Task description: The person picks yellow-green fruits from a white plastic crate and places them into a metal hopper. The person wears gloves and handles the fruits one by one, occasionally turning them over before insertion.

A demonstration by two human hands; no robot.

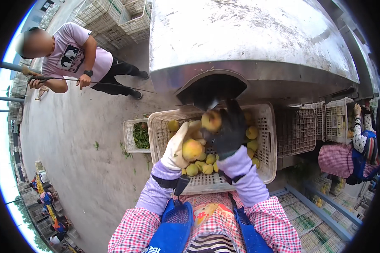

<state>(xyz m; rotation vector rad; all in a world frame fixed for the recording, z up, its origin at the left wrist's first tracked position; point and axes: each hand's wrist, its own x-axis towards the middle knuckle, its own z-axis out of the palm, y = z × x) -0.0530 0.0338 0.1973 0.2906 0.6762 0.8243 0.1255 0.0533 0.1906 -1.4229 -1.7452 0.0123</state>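
Observation:
My left hand (175, 148), in a white glove, is closed around a yellow peach with a red blush (192, 149). In a black glove, my right hand (230, 134) grips another yellow-red peach (211, 121), a little blurred by motion. Both hands are over a white slatted plastic crate (159, 126) directly in front of me. Several yellow-green peaches (207, 168) lie on its bottom, and more (252, 132) sit along its right side. Just beyond my right hand is the dark arched opening (213, 87) of a metal machine.
The machine's scuffed metal top (249, 33) spans the far side. Left of my crate stands a smaller crate with green leaves (141, 135). Further crates (297, 130) are at right. A person in a pink shirt (69, 52) holds a thin rod at upper left; another person (361, 147) is far right.

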